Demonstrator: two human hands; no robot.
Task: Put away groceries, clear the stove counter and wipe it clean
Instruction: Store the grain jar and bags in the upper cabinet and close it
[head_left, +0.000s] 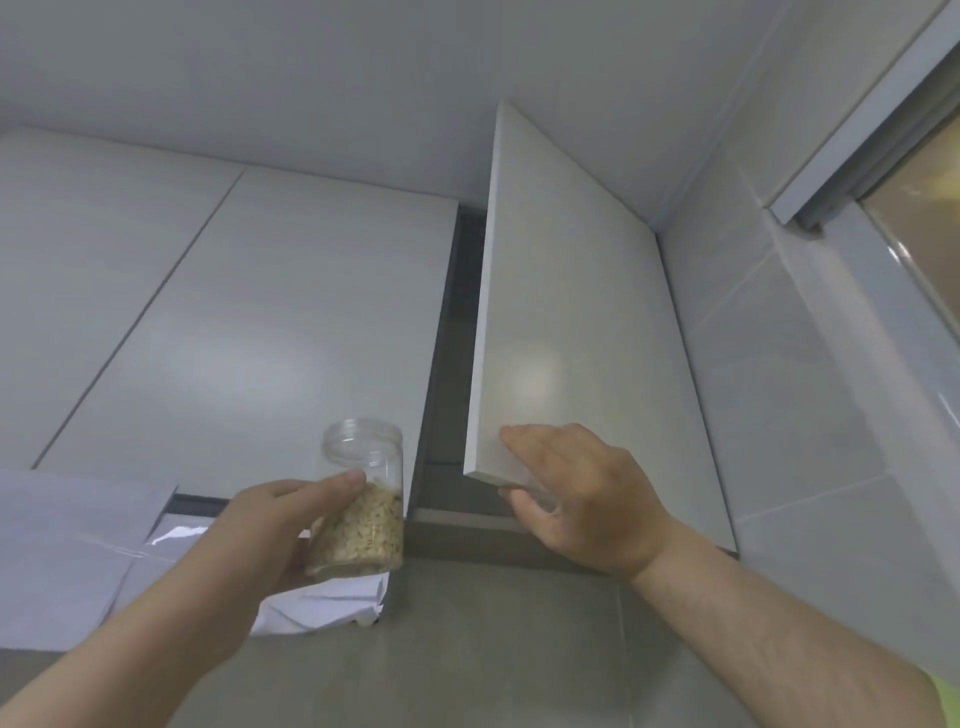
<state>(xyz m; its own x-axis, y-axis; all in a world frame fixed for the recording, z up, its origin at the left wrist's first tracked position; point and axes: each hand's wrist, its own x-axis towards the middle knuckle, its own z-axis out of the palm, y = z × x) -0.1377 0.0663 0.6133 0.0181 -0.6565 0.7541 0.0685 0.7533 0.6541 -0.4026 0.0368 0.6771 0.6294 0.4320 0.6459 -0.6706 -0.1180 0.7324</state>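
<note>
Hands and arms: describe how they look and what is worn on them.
Both arms are bare from wrist to past the elbow. The left hand and right hand show no gloves, rings, watch or bands. A sliver of bright yellow-green sleeve shows at the upper right arm, at the frame's bottom corner.

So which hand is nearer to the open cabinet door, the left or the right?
Right. The right hand grips the bottom corner of the cabinet door. The left hand is apart from it, further left, holding the clear jar.
</note>
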